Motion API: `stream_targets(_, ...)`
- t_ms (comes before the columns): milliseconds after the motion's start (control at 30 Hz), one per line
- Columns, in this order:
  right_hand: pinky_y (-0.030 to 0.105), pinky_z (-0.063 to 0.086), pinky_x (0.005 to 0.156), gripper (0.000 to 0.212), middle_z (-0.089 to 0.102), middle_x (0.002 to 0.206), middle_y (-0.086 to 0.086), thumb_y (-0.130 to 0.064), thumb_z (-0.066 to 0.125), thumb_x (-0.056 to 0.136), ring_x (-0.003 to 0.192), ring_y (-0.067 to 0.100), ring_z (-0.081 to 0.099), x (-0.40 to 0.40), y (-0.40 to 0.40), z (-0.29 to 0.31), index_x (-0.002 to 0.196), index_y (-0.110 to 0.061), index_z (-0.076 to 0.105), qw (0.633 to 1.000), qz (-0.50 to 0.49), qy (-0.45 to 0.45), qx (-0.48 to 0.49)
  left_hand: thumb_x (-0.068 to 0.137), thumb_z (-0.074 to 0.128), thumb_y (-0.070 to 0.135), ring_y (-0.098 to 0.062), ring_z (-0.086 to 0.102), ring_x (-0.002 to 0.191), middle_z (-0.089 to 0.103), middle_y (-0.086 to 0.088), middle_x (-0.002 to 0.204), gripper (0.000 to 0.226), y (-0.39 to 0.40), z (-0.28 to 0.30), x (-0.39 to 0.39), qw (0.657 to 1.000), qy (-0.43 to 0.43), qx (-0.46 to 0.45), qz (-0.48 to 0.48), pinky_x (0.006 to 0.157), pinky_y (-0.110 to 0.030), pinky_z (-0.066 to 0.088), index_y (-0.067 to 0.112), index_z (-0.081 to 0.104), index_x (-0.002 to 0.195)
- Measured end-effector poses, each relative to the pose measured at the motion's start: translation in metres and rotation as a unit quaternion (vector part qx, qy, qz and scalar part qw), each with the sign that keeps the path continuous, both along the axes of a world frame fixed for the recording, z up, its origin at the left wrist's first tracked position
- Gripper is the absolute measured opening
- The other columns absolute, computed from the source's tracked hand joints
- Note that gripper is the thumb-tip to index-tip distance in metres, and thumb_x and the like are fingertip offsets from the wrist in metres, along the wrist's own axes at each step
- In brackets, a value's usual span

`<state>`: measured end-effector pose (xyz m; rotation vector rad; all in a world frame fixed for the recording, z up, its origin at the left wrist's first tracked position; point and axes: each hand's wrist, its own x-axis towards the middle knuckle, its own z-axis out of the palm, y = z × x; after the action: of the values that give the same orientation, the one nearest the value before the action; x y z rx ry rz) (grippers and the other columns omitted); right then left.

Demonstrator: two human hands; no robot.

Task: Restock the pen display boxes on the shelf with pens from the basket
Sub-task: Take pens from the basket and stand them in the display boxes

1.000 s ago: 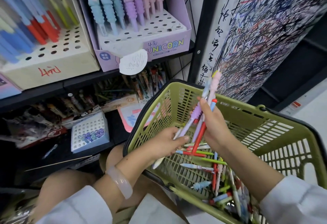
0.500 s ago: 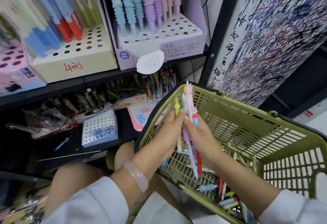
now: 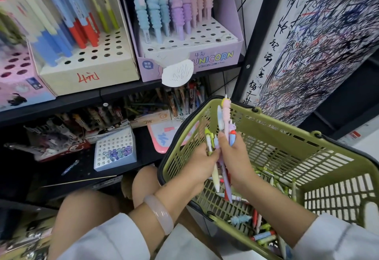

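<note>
Pens stand upright between both hands, left and right grip closed round them.

White sleeves on both arms; pale pink bangle on left wrist.

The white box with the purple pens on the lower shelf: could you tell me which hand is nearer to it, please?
Left. The left hand is just right of the white box, at the basket edge; the right hand lies beyond it, farther right.
</note>
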<state>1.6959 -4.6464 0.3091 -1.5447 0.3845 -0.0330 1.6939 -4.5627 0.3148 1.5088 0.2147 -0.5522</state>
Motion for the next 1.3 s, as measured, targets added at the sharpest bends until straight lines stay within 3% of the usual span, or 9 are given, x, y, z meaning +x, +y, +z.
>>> stream_targets(100,0.032,0.044,0.061,0.012,0.051,0.078,0.007,-0.021,0.047,0.097,0.067,0.016,0.050,0.002,-0.005,0.000,0.100,-0.010,0.051,1.000,0.001,0.001,-0.022,0.097,0.047,0.018,-0.026,0.066,0.090,0.068,-0.009,0.094,0.015,0.005,-0.001,0.001,1.000,-0.016,0.006,0.026,0.086,-0.046,0.053,0.024,0.058,0.089)
stream_targets(233,0.025,0.034,0.053,0.011,0.041,0.067,0.000,-0.020,0.048,0.096,0.056,0.012,0.037,0.000,-0.017,-0.003,0.087,-0.014,0.048,0.998,0.015,0.010,-0.065,0.100,0.041,0.022,-0.013,0.065,0.066,0.063,-0.005,0.088,0.015,0.012,0.000,0.008,0.991,-0.053,-0.024,0.121,0.068,-0.033,0.057,0.025,0.050,0.089)
stream_targets(333,0.024,0.040,0.055,0.014,0.052,0.068,-0.002,-0.023,0.047,0.096,0.059,0.012,0.046,-0.016,-0.016,-0.009,0.098,-0.012,0.055,0.989,0.140,0.021,-0.048,0.100,0.040,0.025,-0.021,0.062,0.093,0.061,-0.008,0.100,0.012,0.013,0.002,0.013,0.982,-0.081,-0.027,0.166,0.087,-0.041,0.051,0.019,0.050,0.098)
stream_targets(433,0.014,0.044,0.059,0.011,0.060,0.073,-0.017,-0.033,0.045,0.097,0.065,-0.002,0.055,-0.026,-0.014,-0.011,0.101,-0.034,0.055,0.979,0.192,0.010,-0.074,0.100,0.040,0.030,-0.024,0.061,0.102,0.062,-0.010,0.110,0.021,0.009,0.000,0.011,0.983,-0.066,-0.039,0.167,0.092,-0.046,0.049,0.018,0.050,0.112)
stream_targets(700,0.021,0.045,0.068,0.016,0.059,0.081,-0.005,-0.033,0.040,0.097,0.068,0.001,0.055,-0.026,-0.008,-0.007,0.103,-0.022,0.050,0.948,0.258,-0.039,-0.183,0.088,0.062,0.025,-0.023,0.067,0.090,0.066,-0.013,0.109,0.037,0.011,0.000,0.011,0.981,0.007,-0.127,0.148,0.069,-0.030,0.056,0.016,0.051,0.122)
stream_targets(867,0.022,0.040,0.058,0.018,0.057,0.068,-0.003,-0.039,0.036,0.097,0.055,0.001,0.050,-0.025,-0.006,-0.006,0.091,-0.027,0.048,0.943,0.254,-0.027,-0.214,0.092,0.057,0.014,-0.015,0.063,0.066,0.062,-0.013,0.095,0.030,0.013,-0.004,0.011,0.977,0.013,-0.110,0.184,0.043,-0.020,0.048,0.006,0.050,0.120)
stream_targets(1033,0.034,0.041,0.057,0.033,0.047,0.065,0.011,-0.033,0.040,0.098,0.056,0.018,0.045,-0.021,-0.012,-0.003,0.076,-0.009,0.044,0.971,0.158,-0.007,-0.181,0.094,0.053,0.011,-0.013,0.067,0.074,0.064,-0.009,0.095,0.027,0.014,-0.004,0.012,0.978,0.000,-0.114,0.173,0.062,-0.028,0.056,0.008,0.049,0.120)
stream_targets(1167,0.020,0.036,0.052,0.033,0.046,0.064,0.002,-0.036,0.038,0.098,0.056,0.014,0.042,-0.015,-0.014,-0.003,0.082,-0.008,0.045,0.981,0.094,0.006,-0.168,0.093,0.051,0.009,-0.017,0.062,0.083,0.061,-0.009,0.103,0.027,0.015,-0.007,0.010,0.982,-0.010,-0.075,0.174,0.070,-0.030,0.052,0.008,0.050,0.120)
stream_targets(1300,0.022,0.047,0.070,0.036,0.061,0.089,0.010,-0.038,0.032,0.100,0.081,0.018,0.060,-0.007,-0.008,0.003,0.100,-0.007,0.051,0.994,0.062,0.019,-0.085,0.092,0.055,0.009,-0.026,0.063,0.098,0.062,-0.016,0.110,0.031,0.011,-0.005,0.007,0.984,0.000,-0.092,0.156,0.085,-0.039,0.052,0.009,0.051,0.122)
